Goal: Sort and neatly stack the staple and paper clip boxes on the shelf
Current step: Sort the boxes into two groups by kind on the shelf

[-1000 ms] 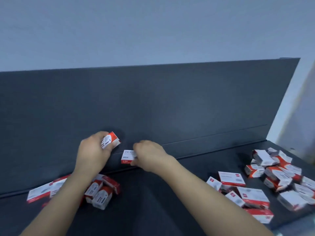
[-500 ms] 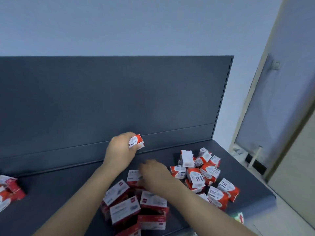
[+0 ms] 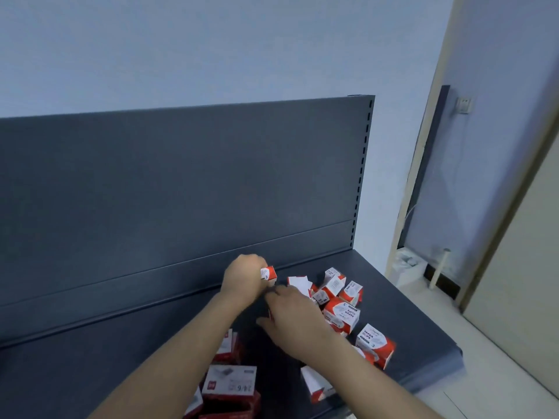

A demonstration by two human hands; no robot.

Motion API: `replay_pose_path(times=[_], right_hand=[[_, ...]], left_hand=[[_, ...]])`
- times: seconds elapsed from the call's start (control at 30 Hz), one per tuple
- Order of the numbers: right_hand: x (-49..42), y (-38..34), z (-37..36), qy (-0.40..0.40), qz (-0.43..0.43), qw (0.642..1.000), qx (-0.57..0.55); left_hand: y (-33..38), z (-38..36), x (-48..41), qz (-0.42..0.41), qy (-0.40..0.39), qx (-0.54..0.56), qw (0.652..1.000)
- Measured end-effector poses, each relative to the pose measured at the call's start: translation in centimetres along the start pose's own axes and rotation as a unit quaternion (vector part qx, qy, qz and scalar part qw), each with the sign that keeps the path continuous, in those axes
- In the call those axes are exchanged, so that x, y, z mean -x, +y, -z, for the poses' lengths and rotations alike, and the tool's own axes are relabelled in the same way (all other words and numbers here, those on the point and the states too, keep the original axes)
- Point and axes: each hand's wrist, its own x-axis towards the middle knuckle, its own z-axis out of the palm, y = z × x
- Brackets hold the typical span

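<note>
Dim bluish light; soft focus; hands motion-blurred; wide-angle edge bending

A paper clip box (image 3: 268, 273) sits in the left hand (image 3: 242, 279) at lower centre of the frame, just before the shelf's (image 3: 106, 358) back panel (image 3: 181, 192). The right hand (image 3: 293, 322) lies just below-right of it. Loose paper clip boxes (image 3: 341, 313) cluster to its right; staple boxes (image 3: 230, 382) lie at bottom centre, between the forearms.

1. Our left hand (image 3: 243, 279) grips a small paper clip box (image 3: 269, 273) near the back panel of the shelf (image 3: 121, 373).
2. Our right hand (image 3: 292, 320), blurred, is just beside it, above scattered paper clip boxes (image 3: 341, 316).
3. Nearer us lie staple boxes (image 3: 230, 384).
</note>
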Motion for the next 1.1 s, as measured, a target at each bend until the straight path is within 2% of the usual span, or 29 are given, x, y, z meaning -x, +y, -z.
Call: replay_pose_path(times=[0.17, 0.27, 0.53, 0.6, 0.7, 0.83, 1.1], right_hand=[[-0.4, 2.6, 0.6, -0.020, -0.067, 0.997, 0.043], [-1.0, 3.7, 0.7, -0.005, -0.088, 0.995, 0.040], [-2.9, 4.6, 0.9, 0.058, -0.089, 0.994, -0.003], [-3.5, 4.2, 0.8, 0.065, -0.080, 0.995, -0.011], [-4.5, 3.1, 0.8, 0.080, -0.065, 0.994, -0.021], [-6.1, -0.5, 1.0, 0.101, -0.032, 0.993, -0.060], [-9.1, -13.0, -0.3, 0.067, 0.100, 0.991, -0.063]], left_hand=[[0.8, -2.6, -1.2, -0.038, -0.041, -0.127, 0.990], [0.8, -3.6, -1.3, -0.070, -0.072, -0.194, 0.976], [-1.2, -3.2, 0.4, -0.108, -0.105, -0.095, 0.984], [-1.7, -2.2, 1.0, -0.087, -0.073, -0.088, 0.990], [-2.6, 0.3, 2.4, -0.033, 0.015, -0.080, 0.996], [-5.2, 3.7, 5.6, 0.022, 0.123, -0.086, 0.988], [-15.1, 9.6, 12.9, 0.138, 0.175, -0.115, 0.968]])
